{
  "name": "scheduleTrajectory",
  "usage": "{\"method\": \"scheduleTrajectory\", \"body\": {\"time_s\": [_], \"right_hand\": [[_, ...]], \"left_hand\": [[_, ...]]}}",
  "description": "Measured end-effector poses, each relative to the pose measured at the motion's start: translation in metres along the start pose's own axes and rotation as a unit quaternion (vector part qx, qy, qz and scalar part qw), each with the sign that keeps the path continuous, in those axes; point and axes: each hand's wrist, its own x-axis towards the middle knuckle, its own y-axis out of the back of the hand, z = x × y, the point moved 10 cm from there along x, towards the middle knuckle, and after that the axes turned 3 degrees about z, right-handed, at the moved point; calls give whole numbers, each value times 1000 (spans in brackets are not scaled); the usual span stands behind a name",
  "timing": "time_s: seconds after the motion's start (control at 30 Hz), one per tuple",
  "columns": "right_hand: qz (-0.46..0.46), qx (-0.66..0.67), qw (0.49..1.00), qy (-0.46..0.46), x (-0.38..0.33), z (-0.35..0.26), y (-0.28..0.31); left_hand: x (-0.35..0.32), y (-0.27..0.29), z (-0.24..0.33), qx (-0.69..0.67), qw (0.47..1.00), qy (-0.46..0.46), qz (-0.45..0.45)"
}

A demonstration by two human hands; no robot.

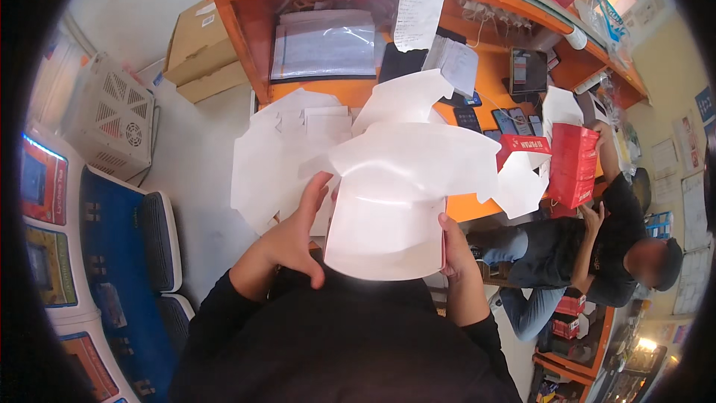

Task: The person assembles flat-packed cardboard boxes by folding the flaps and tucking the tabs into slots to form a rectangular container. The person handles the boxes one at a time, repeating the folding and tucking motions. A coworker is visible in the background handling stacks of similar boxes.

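A partly folded cardboard food box [388,231], white inside, stands in front of my body with its wide flaps spread toward the counter. My right hand [456,257] grips its right wall, thumb along the upper edge; a thin strip of red shows on that side. My left hand [294,235] is beside the left wall, fingers and thumb spread apart, holding nothing. Past the box lie flat white carton blanks [276,157] in an overlapping stack at the counter's near edge.
A co-worker [589,254] at the right holds a red carton [573,168]. Another red-and-white box [524,179] stands nearby. Phones [511,121] and a paper stack [451,66] lie on the orange counter. A long receipt [419,4] hangs from the shelf.
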Motion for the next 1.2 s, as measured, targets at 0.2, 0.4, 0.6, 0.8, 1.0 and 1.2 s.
{"method": "scheduleTrajectory", "body": {"time_s": [0.2, 0.4, 0.6, 0.8, 1.0, 1.2], "right_hand": [[-20, 4, 999, 41, -8, -10, -17], [-203, -212, 913, 284, -33, -49, -47], [-83, -197, 952, 221, -28, -52, -33], [-136, -170, 938, 269, -39, -73, -19], [-100, -201, 931, 290, -42, -89, 9], [-116, -229, 914, 314, -38, -94, 40]], "left_hand": [[8, -1, 18, -5, 999, -45, 16], [11, -2, 25, -9, 998, -50, 34], [23, -9, 30, -7, 995, -12, 100], [40, -30, 48, -14, 996, -75, 41], [44, -47, 29, 54, 996, -58, 30], [65, -74, 28, 70, 995, -77, 12]]}}
